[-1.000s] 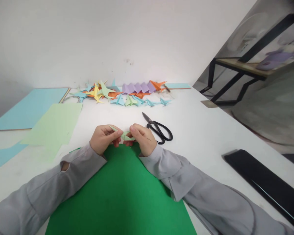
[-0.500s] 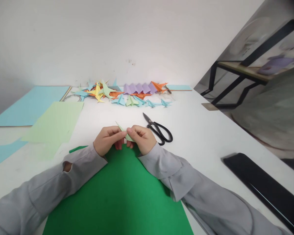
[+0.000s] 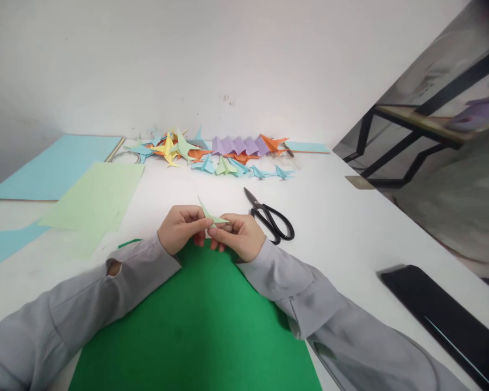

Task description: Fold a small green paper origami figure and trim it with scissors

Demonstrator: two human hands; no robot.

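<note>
My left hand (image 3: 181, 228) and my right hand (image 3: 238, 234) meet at the middle of the white table (image 3: 334, 217), both pinched on a small light-green folded paper piece (image 3: 212, 217) whose pointed tip sticks up to the left. The hands hover just past the far edge of a large green sheet (image 3: 199, 326) that lies under my forearms. Both arms wear grey sleeves.
Black scissors (image 3: 272, 220) lie just right of my right hand. A row of folded paper figures (image 3: 212, 155) in several colours runs along the wall. Light-green (image 3: 93, 198) and blue sheets (image 3: 57, 165) lie at the left. A black flat object (image 3: 444, 320) rests at the right edge.
The folded piece has been turned in my fingers; its tip now points up and left, with a point also showing to the right. The hands stay together in the same place.
</note>
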